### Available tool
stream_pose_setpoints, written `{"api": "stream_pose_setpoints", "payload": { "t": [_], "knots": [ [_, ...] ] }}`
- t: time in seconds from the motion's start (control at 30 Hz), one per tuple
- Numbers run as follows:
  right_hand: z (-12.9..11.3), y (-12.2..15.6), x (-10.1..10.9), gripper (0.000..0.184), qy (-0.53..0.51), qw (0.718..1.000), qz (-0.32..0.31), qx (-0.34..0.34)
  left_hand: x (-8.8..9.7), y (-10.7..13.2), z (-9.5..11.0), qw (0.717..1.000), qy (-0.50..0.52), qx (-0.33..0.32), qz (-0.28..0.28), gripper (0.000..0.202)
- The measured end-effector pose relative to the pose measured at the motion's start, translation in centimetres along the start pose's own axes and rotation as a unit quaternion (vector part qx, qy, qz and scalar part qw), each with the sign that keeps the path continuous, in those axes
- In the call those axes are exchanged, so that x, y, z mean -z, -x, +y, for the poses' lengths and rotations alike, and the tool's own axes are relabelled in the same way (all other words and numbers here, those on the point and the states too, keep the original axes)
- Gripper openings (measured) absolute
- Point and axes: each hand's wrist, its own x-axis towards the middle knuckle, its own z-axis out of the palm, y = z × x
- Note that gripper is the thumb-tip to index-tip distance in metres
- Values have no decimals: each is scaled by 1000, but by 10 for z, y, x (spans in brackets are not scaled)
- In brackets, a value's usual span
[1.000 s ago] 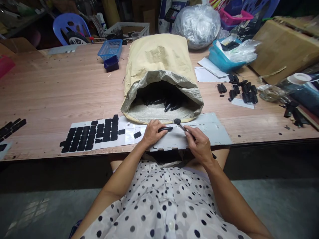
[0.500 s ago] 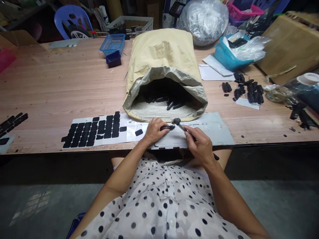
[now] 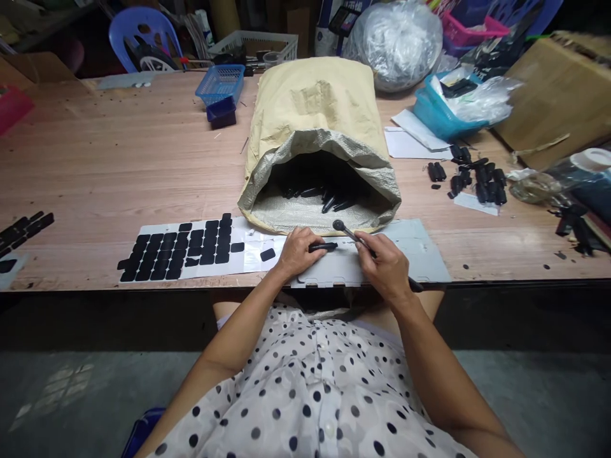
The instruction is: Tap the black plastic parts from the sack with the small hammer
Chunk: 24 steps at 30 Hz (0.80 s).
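Left of centre, rounded-square black pads (image 3: 180, 244) are laid in rows. Near the middle of the frame, a slim, elongated black piece (image 3: 325, 247) is pinched by the fingers of the left hand (image 3: 296, 250); it is judged light, stiff and perhaps slippery, best gripped along its sides. To its right, a round-headed, dark metallic tool (image 3: 349, 234) is grasped by the curled fingers of the right hand (image 3: 386, 264).

The blurred characters on the blue-and-white bag (image 3: 327, 13) behind cannot be read.

Black piece (image 3: 325, 246), cream sack (image 3: 317, 92), white shirt (image 3: 305, 378) with black and grey dots, turquoise basin (image 3: 433, 117), blue-violet chair (image 3: 143, 16)
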Motion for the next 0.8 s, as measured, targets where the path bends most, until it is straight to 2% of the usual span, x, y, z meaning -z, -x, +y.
{"api": "stream_pose_setpoints", "payload": {
  "t": [0.13,0.23,0.4,0.53,0.6,0.67,0.73,0.8],
  "knots": [
    [25,-17,-12,27,77,997,5,-1,1,2,2,1000,-12,1,1,13],
    [36,-20,-20,25,101,995,10,12,1,2,2,1000,-18,0,-2,13],
    [36,-15,-25,26,106,994,18,17,4,3,0,1000,-16,-17,-4,10],
    [34,-15,-26,26,110,994,11,12,14,20,17,996,58,-72,-16,16],
    [33,-15,-26,26,112,994,9,11,19,36,30,984,129,-99,-76,23],
    [33,-15,-26,26,114,993,9,8,20,55,40,960,186,-103,-183,26],
    [33,-15,-26,26,117,993,8,5,15,73,41,939,199,-75,-271,24],
    [33,-15,-27,26,120,993,6,4,5,87,33,936,176,-9,-305,23]
  ]
}}
